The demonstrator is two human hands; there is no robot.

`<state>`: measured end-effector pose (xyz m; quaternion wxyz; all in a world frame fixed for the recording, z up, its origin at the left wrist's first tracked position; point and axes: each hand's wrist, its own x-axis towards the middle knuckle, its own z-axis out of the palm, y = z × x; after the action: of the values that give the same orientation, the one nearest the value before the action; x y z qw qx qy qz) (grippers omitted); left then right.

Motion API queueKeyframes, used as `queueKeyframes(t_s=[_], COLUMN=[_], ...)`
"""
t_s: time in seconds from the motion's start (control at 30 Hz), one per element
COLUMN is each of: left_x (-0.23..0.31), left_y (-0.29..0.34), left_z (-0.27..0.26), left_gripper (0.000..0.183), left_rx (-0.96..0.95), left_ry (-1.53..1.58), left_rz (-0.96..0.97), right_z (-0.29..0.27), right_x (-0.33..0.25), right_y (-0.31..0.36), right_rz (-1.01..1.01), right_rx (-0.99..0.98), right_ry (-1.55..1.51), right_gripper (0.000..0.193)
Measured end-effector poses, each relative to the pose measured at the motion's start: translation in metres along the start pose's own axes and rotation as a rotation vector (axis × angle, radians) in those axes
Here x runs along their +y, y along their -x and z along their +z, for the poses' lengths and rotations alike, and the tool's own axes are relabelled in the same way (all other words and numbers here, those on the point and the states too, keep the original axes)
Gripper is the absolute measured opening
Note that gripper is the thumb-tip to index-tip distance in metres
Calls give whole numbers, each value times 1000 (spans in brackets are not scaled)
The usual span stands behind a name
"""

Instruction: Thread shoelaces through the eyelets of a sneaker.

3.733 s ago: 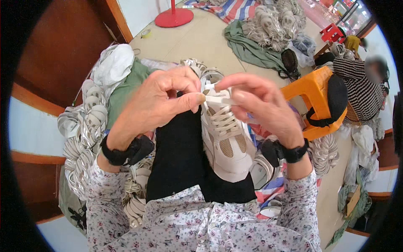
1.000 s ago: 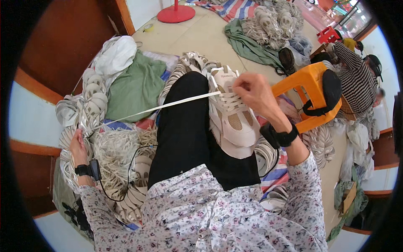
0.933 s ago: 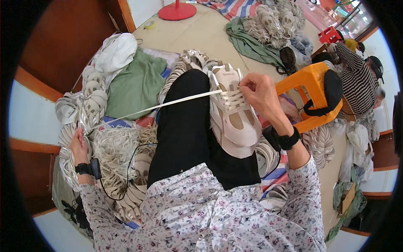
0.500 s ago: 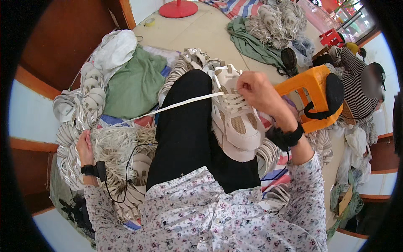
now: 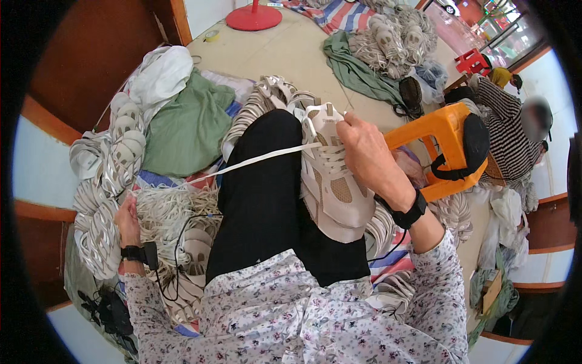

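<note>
A beige and white sneaker upper point(image 5: 339, 203) with tan mesh lies over my right thigh, toe toward me, partly laced. From its eyelets a flat white shoelace point(image 5: 260, 159) stretches left across my black-trousered leg to my left hand point(image 5: 127, 219). That hand is closed around the lace's far end, low over a heap of loose laces point(image 5: 167, 209). At the upper's right eyelet edge, close to the tongue, is my right hand point(image 5: 371, 151), with its fingers curled closed. What its fingertips pinch is hidden behind the hand.
Bundled shoe uppers point(image 5: 124, 145) stand at left by a green cloth point(image 5: 188, 127). An orange stool point(image 5: 439, 151) is just right of my right hand. More uppers point(image 5: 394, 45) lie at the far right. Another person in a striped top point(image 5: 503, 121) sits beyond the stool.
My right hand has turned and come slightly nearer over the upper's right side. My left hand still keeps the lace stretched. The whole view has shifted a little.
</note>
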<state>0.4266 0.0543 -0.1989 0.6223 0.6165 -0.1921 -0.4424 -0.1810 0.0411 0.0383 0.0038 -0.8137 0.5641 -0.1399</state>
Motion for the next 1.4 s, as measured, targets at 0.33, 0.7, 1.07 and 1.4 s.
queueKeyframes(t_s=[0.33, 0.7, 1.07, 1.4], left_x=[-29, -34, -36, -10], left_y=[-7, 11, 19, 68], left_z=[-4, 17, 46, 127], left_gripper=[22, 24, 26, 26], left_rx=[-53, -93, -110, -341], left_ry=[8, 63, 64, -109], left_rz=[-37, -33, -135, -97], right_z=[-5, 4, 1, -2], right_x=[20, 0, -1, -16], right_y=[-19, 0, 4, 2], right_rz=[-90, -2, 147, -311], right_rx=[-131, 84, 81, 128], right_ry=[-387, -257, -607, -62], right_gripper=[6, 17, 13, 22])
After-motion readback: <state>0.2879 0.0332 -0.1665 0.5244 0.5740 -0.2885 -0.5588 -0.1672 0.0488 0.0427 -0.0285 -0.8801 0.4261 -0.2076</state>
